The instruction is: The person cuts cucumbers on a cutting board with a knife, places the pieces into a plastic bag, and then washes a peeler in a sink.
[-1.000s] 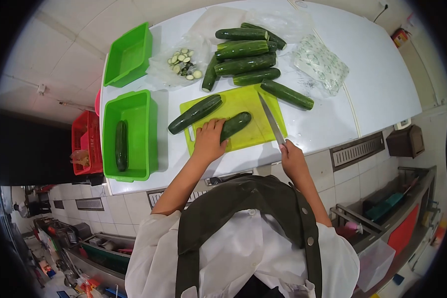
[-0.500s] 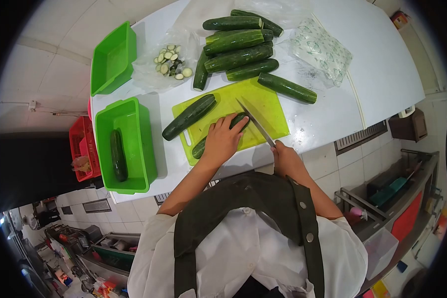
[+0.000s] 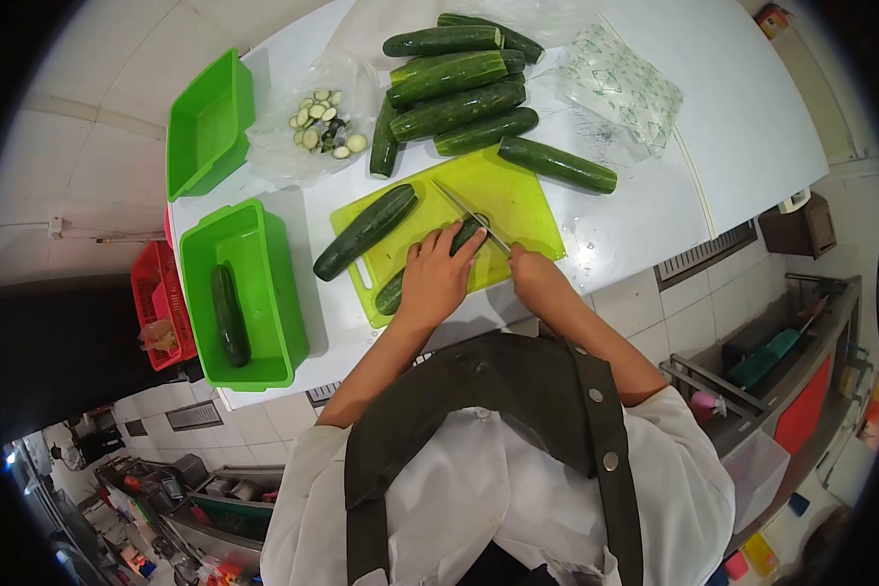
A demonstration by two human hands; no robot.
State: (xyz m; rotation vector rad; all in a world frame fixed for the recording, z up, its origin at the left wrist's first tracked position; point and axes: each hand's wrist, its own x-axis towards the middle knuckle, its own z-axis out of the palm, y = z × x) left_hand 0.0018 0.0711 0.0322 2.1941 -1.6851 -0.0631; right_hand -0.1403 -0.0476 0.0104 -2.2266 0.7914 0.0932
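— Knife (image 3: 469, 215) has come across since the frame half a second back: then just beside the far-right end of the zucchini (image 3: 391, 292), now lying over it near that end. Right hand (image 3: 537, 276) has moved inward with it. Left hand's grip looks unchanged.

— Fingers?

— Left: spread over the zucchini's top and sides, holding it down on the yellow-green cutting board (image 3: 520, 200). Right: closed round the knife handle. Exact finger order on the handle hidden by the back of the hand; cannot tell.

— Why that hold?

— Round body, likely to roll; my reading is that the left hand pins it while leaving the far end exposed. Blade has only a short stub beyond it.

— Bearing of the zucchini?

— Long axis slants across the board, near-left end by the board's near edge, other end pointing away and to the right. Blade crosses roughly square to it, tip away and leftward.

— Neighbours?

— Second zucchini (image 3: 366, 231) overhangs the board's left edge, nearly parallel; probably set within easy reach. One more lies lengthwise in the green basin (image 3: 281, 303), suiting its long shape. Pale slices (image 3: 314, 112) sit in a plastic bag (image 3: 269, 148), perhaps to keep scraps together. Zucchini pile (image 3: 459, 109) beyond the board.
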